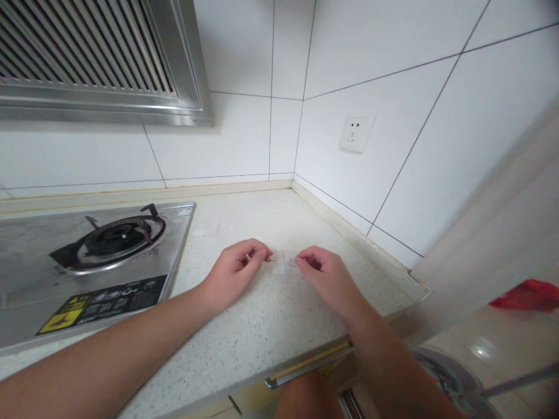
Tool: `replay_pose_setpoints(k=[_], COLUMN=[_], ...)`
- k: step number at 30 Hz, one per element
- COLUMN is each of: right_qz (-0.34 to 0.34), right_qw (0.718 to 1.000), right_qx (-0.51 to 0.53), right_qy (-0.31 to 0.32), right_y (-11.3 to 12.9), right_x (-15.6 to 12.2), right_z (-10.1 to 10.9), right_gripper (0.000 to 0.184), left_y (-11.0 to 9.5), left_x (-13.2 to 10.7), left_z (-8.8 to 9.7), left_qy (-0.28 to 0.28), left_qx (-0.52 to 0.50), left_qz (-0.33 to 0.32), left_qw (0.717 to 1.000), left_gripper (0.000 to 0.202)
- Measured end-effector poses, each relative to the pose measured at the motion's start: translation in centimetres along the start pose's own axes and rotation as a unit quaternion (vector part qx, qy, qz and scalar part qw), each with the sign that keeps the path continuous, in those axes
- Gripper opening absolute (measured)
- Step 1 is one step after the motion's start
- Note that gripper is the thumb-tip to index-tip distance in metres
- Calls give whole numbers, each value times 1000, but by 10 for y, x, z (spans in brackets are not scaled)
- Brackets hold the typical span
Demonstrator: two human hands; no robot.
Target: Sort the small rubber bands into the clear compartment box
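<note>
My left hand [239, 272] is closed in a pinch over the pale speckled countertop [257, 343]. Facing it from the right, my right hand [327, 278] pinches in the same way. Between the fingertips is a small clear, see-through plastic piece [283, 269], with a thin light strip at the edge by my right fingers. Both hands seem to grip its opposite sides. Its exact kind is too faint to make out against the counter.
A steel gas stove [26, 291] with a black burner [120, 235] lies to the left, under a range hood [192, 70]. On the right wall is a socket [357, 134]. An open drawer or door with a handle [308, 366] is below the counter's front edge.
</note>
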State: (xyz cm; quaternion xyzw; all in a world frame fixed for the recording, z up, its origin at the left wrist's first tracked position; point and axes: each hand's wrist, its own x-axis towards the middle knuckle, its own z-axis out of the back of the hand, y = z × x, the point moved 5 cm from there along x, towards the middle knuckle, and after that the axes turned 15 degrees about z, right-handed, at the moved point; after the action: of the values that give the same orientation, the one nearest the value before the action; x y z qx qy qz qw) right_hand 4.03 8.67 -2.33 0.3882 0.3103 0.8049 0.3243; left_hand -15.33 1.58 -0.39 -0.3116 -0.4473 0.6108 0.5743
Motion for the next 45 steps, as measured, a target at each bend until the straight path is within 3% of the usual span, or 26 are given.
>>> replay_pose_setpoints(k=[5,13,21,25,32,39,45], right_qz=[1,-2,1,-11,-10,-6,-5], right_qw=[998,991,991,992,993,994,994], right_qx=[-60,-119,-125,-117,-112,-103,-101], right_qy=[15,54,44,38,37,46,50], right_y=[-6,-2,-2,-2,1,1,2], right_x=[-3,-4,-6,-7,-9,-9,-9], right_z=[-6,-7,-5,-4,-3,-3,-3], right_gripper=[29,29,32,31,30,30,31], left_y=[3,7,7,4,14,15,14], left_x=[3,4,5,6,15,21,19], left_z=[6,9,15,26,40,54,49], left_qy=[-34,-44,-68,-73,-22,-23,-14], left_qx=[-14,11,142,284,483,568,587], left_qz=[11,8,-24,-51,-79,-88,-101], left_qw=[999,999,987,955,872,818,803], left_gripper=[31,30,32,26,23,20,18])
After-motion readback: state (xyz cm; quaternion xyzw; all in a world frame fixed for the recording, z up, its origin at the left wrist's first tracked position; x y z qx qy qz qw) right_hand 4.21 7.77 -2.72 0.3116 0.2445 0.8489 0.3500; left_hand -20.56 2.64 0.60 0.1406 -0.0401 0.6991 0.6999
